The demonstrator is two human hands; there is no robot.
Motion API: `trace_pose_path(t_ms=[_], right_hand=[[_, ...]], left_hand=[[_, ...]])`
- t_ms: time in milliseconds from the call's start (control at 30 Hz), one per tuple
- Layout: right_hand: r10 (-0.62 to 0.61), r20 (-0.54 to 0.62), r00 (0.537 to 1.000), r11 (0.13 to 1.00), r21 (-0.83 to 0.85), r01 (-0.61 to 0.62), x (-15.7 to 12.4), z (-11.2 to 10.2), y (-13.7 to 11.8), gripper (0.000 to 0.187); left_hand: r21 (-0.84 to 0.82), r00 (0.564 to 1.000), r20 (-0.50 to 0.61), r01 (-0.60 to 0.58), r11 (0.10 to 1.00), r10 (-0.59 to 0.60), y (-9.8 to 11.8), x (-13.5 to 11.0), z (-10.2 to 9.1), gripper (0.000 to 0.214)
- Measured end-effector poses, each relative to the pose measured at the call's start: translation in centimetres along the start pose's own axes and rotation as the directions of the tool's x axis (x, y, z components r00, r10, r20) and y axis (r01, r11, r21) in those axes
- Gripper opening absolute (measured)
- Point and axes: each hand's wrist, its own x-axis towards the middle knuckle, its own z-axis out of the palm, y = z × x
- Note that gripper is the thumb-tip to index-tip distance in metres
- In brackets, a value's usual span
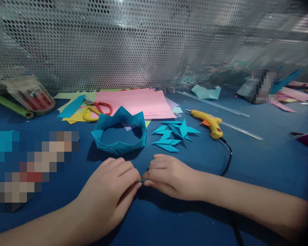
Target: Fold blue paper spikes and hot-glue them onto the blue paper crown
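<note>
My left hand (118,184) and my right hand (173,177) meet low in the middle of the head view. Both are closed, thumbs and fingers pinching a small piece of blue paper (143,180) between them. Only a thin edge of that piece shows; the fingers hide the rest. Just beyond my left hand stands a ring of folded blue paper (119,147) with pointed peaks, like a crown. Several folded blue paper pieces (166,141) lie in a loose pile beyond my right hand.
A yellow glue gun (207,121) with a black cord lies right of the pile, near clear glue sticks (242,131). Behind the ring are scissors (92,111) and pink paper sheets (136,102). A jar (32,95) stands far left. Perforated metal (143,44) closes off the back.
</note>
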Motion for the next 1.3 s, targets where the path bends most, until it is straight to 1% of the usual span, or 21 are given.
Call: trace_pose_path(t_ms=[133,267,433,533,567,667,733,800,833,900,933,967,1000,1033,1067,1100,1133,1167,1200,1267,1300], right_hand=[[-0.021,-0.096,0.995,1.0,-0.023,0.019,-0.2,0.0,0.6,0.041],[-0.018,-0.219,0.976,0.999,0.035,0.026,-0.1,-0.2,0.6,0.031],[0.125,-0.332,0.935,0.974,0.22,-0.053,0.2,-0.3,0.1,0.014],[0.21,-0.353,0.912,0.948,0.302,-0.101,0.3,-0.4,0.0,0.013],[0.239,-0.357,0.903,0.938,0.326,-0.12,0.3,-0.5,0.1,0.014],[0.325,-0.364,0.873,0.908,0.378,-0.18,0.2,-0.6,0.2,0.02],[0.36,-0.367,0.858,0.895,0.394,-0.208,0.3,-0.5,0.4,0.022],[0.37,-0.379,0.848,0.894,0.393,-0.215,0.3,-0.5,0.5,0.022],[0.365,-0.393,0.844,0.899,0.384,-0.21,0.3,-0.4,0.5,0.022],[0.336,-0.441,0.833,0.918,0.351,-0.184,0.2,-0.5,0.6,0.019],[0.31,-0.471,0.826,0.931,0.324,-0.165,0.2,-0.5,0.5,0.016],[0.279,-0.501,0.82,0.945,0.293,-0.142,0.1,-0.6,0.5,0.013],[0.243,-0.527,0.815,0.959,0.259,-0.119,0.0,-0.7,0.4,0.011],[0.207,-0.547,0.811,0.97,0.225,-0.096,-0.1,-0.9,0.2,0.01],[0.175,-0.56,0.81,0.978,0.196,-0.076,-0.3,-1.1,0.0,0.01],[0.142,-0.562,0.815,0.985,0.164,-0.058,-0.4,-1.3,-0.1,0.01],[0.104,-0.553,0.827,0.991,0.127,-0.039,-0.5,-1.5,-0.3,0.01],[0.061,-0.537,0.842,0.996,0.083,-0.019,-0.5,-1.7,-0.4,0.008],[0.007,-0.512,0.859,1.0,0.027,0.008,-0.6,-1.9,-0.5,0.006],[-0.114,-0.428,0.896,0.992,-0.095,0.081,-0.7,-2.4,-0.6,0.003],[-0.173,-0.368,0.914,0.982,-0.142,0.128,-0.7,-2.6,-0.6,0.006]], left_hand=[[0.024,0.999,-0.048,-0.012,1.0,0.013,-0.4,0.2,-0.3,0.027],[0.005,0.997,-0.07,0.009,1.0,-0.009,-0.5,0.2,-0.4,0.024],[-0.061,0.996,-0.071,0.049,0.997,-0.053,-0.4,0.3,-0.6,0.022],[-0.102,0.993,-0.086,0.066,0.993,-0.075,-0.5,0.2,-0.7,0.011],[-0.112,0.991,-0.101,0.077,0.991,-0.088,-0.5,0.1,-0.6,0.016],[-0.146,0.973,-0.169,0.132,0.98,-0.157,-0.6,0.0,-0.5,0.051],[-0.181,0.955,-0.223,0.158,0.971,-0.197,-0.7,0.1,-0.4,0.06],[-0.215,0.929,-0.299,0.157,0.964,-0.218,-0.7,0.3,-0.6,0.063],[-0.229,0.91,-0.35,0.147,0.962,-0.222,-0.7,0.4,-0.8,0.058],[-0.246,0.865,-0.456,0.104,0.964,-0.209,-0.5,0.4,-1.4,0.032],[-0.257,0.848,-0.492,0.077,0.963,-0.199,-0.3,0.3,-1.7,0.019],[-0.275,0.844,-0.504,0.045,0.96,-0.184,-0.2,0.2,-2.0,0.015],[-0.305,0.857,-0.484,0.025,0.952,-0.178,0.1,0.1,-2.2,0.017],[-0.367,0.887,-0.421,0.021,0.93,-0.187,0.3,0.0,-2.3,0.016],[-0.439,0.925,-0.322,0.045,0.897,-0.204,0.5,0.0,-2.3,0.015],[-0.507,0.951,-0.209,0.095,0.857,-0.229,0.8,0.0,-2.2,0.017],[-0.564,0.962,-0.086,0.168,0.808,-0.26,1.1,0.0,-2.0,0.024],[-0.598,0.953,0.006,0.245,0.764,-0.301,1.3,0.1,-1.6,0.033],[-0.618,0.935,0.084,0.32,0.718,-0.344,1.5,0.2,-1.3,0.041],[-0.633,0.886,0.196,0.442,0.635,-0.42,1.9,0.5,-0.5,0.052],[-0.637,0.861,0.242,0.489,0.597,-0.448,2.1,0.6,-0.3,0.054]])
